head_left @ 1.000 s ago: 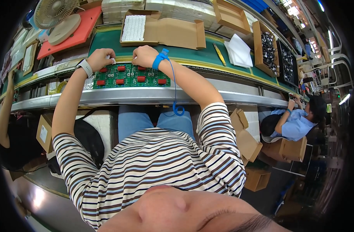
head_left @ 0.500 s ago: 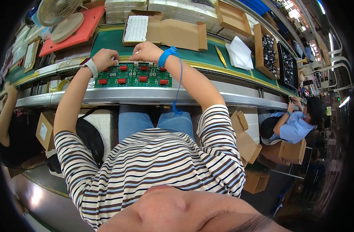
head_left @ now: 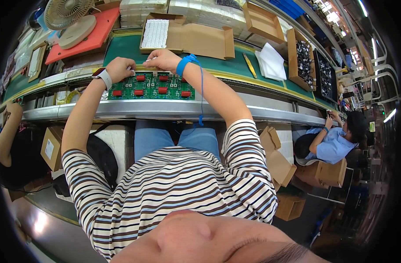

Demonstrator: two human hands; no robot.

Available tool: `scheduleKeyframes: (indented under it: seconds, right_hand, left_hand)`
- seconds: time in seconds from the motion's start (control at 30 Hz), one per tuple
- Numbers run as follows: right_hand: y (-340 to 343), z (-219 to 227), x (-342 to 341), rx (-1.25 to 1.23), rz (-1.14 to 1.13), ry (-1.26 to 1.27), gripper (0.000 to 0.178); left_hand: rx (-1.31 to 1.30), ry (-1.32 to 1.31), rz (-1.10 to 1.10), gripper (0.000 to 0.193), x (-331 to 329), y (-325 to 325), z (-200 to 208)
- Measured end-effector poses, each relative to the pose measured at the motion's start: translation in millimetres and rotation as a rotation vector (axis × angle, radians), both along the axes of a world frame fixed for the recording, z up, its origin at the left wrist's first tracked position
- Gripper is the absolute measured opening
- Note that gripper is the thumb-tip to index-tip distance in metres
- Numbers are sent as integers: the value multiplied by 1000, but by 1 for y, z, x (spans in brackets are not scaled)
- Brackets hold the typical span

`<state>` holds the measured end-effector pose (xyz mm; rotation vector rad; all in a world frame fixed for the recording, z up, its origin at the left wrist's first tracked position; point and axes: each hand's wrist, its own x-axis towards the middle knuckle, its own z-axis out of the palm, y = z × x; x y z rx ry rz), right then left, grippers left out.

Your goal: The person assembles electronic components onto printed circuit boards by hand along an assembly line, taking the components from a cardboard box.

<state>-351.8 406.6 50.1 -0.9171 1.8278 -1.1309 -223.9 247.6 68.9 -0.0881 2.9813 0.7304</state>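
Observation:
A green circuit board (head_left: 150, 91) with red block-shaped components lies on the metal rail in front of me. My left hand (head_left: 120, 70) is over the board's far left corner, its fingers pinched around a small white part. Just beyond the board's far edge, my right hand (head_left: 164, 60) has thumb and forefinger together; whatever is between them is too small to make out. A blue wrist strap (head_left: 184, 65) with a coiled cord circles my right wrist. Behind the hands, an open cardboard box (head_left: 176, 37) holds rows of small white parts (head_left: 155, 33).
Yellow tweezers (head_left: 249, 65) and white sheets (head_left: 270, 62) lie on the green surface at right. Further right stand a box of black parts (head_left: 303, 61) and a black tray (head_left: 325, 72). A fan (head_left: 69, 13) stands at far left. Co-workers sit on both sides.
My right hand has shifted slightly left, still pinched, and the strap's cord has swung with it. My left hand has barely moved at the board's far left corner.

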Motion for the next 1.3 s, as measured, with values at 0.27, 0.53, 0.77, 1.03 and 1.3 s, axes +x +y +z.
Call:
scheduleKeyframes:
  seconds: [0.27, 0.53, 0.77, 1.03, 1.3]
  right_hand:
    - [-9, -2, 1, 55, 45, 605, 47]
    - [-6, 10, 13, 170, 163, 825, 40]
    - [-9, 3, 14, 147, 187, 913, 33]
    - [-7, -3, 8, 115, 262, 849, 23]
    - [-9, 5, 14, 175, 328, 878, 22]
  left_hand:
    - [-45, 16, -19, 15, 3, 1, -1]
    - [219, 115, 161, 22, 6, -13, 2]
    - [966, -100, 346, 12, 12, -36, -9]
    - [966, -110, 371, 18, 21, -47, -8]
    - [890, -108, 368, 20, 25, -67, -15]
